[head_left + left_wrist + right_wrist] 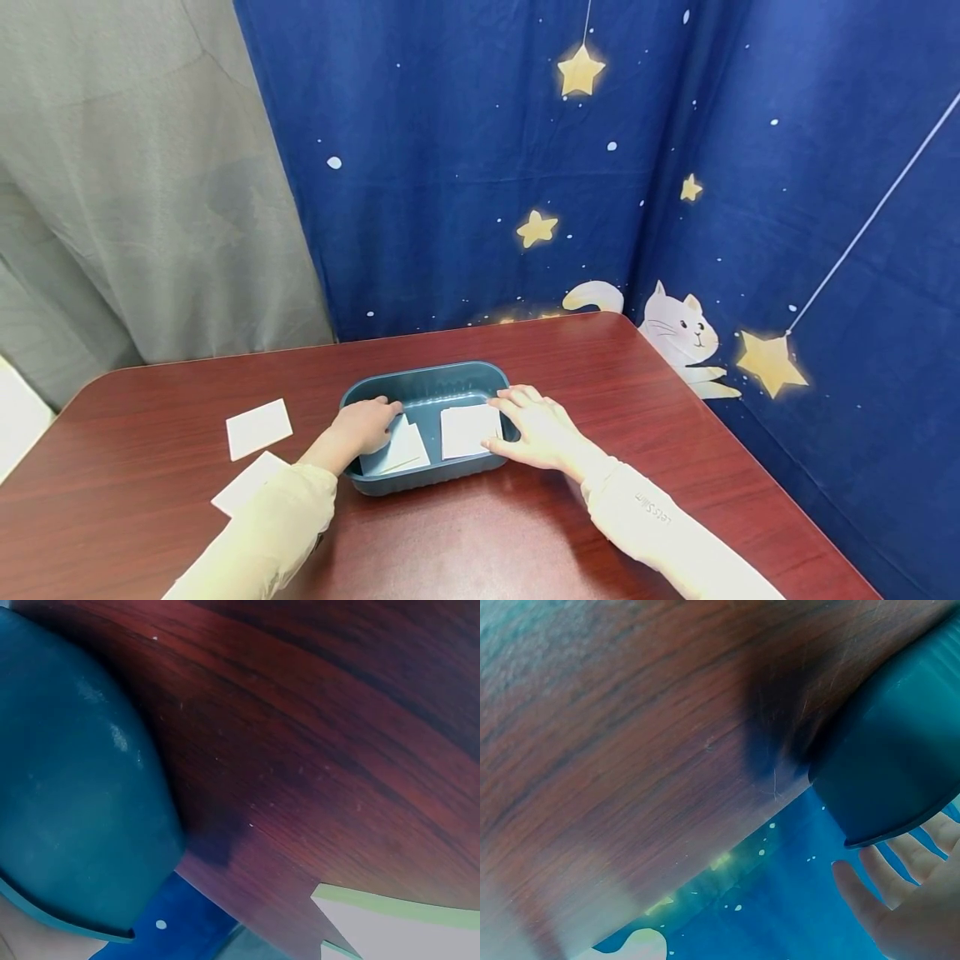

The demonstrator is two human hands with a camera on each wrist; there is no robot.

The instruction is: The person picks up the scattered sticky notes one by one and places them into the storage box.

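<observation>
A dark teal plastic bin [435,481] sits on the table, holding a stack of white cards [468,431] at its right side and a looser fan of white cards [401,454] at its left. Over the bin's left end reaches the left hand [365,427], its loosely bent fingers inside above the fanned cards; only a sliver of that hand appears in the left wrist view. The right hand [536,429] is at the opposite end, fingers spread over the rim beside the stack. Its relaxed fingers show past the bin's edge in the right wrist view.
Two white cards lie on the reddish-brown table [570,517] left of the bin: a farther card [259,429] and a nearer card [247,483] partly covered by the left sleeve. Behind the table hang a blue star-patterned curtain [465,167] and a grey curtain [150,183].
</observation>
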